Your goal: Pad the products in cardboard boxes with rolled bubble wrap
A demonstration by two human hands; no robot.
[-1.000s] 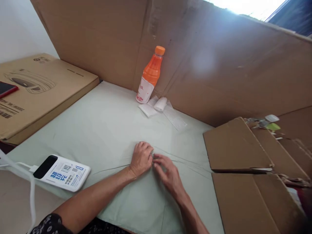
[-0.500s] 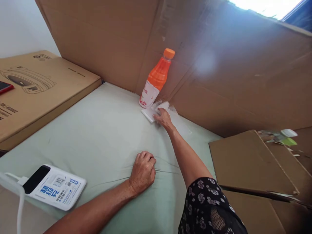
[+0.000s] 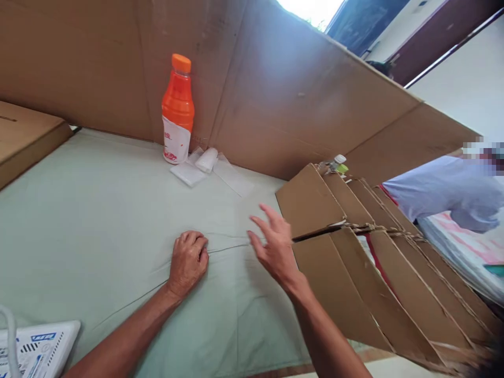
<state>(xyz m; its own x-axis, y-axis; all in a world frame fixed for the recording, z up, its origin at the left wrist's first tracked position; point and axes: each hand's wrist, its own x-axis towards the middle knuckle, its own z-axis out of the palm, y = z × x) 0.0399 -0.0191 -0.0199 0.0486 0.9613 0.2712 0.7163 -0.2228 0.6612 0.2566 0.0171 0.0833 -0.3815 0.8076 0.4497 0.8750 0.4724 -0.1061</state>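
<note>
left hand (image 3: 188,261) curled into a loose fist, knuckles pressing soft pale-green cloth (image 3: 98,210) at a thin raised crease (image 3: 226,248) running left-right toward the right hand (image 3: 275,247), fingers spread, hovering beside stiff corrugated cardboard flaps (image 3: 315,202).

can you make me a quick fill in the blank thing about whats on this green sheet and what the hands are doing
1. The bottle standing against the cardboard wall has a cap coloured ____.
2. The left hand rests on the green sheet with its fingers ____.
3. The right hand hovers with its fingers spread and holds ____.
4. The small white roll lies just to the ____ of the bottle.

Missing words: orange; curled into a loose fist; nothing; right
</note>
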